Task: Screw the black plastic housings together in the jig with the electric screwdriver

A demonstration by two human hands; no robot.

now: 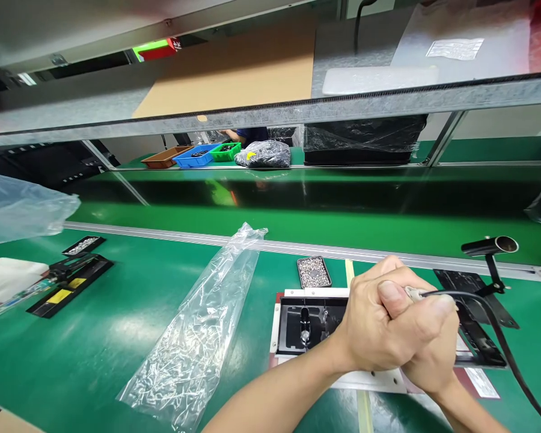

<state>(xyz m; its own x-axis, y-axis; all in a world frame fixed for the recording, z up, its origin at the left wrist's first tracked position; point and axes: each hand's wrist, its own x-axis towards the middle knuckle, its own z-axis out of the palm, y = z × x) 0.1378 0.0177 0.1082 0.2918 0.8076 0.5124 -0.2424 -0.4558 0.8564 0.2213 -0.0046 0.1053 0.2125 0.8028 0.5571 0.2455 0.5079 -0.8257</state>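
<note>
My left hand and my right hand are clasped together, fingers wrapped round a corded electric screwdriver. Only its pale top end shows between my thumbs; a black cord runs from it to the lower right. The rest of the tool, its tip included, is hidden by my hands. Below them lies a black plastic housing in a white-edged fixture, partly covered by my left hand and forearm. Just behind the fixture sits a small dark tray of tiny metal parts, seemingly screws.
A clear plastic bag lies left of the fixture. Farther left are black parts with yellow patches. A black tube on a stand rises at the right. Shelving crosses overhead; coloured bins and a co-worker's arm show beyond.
</note>
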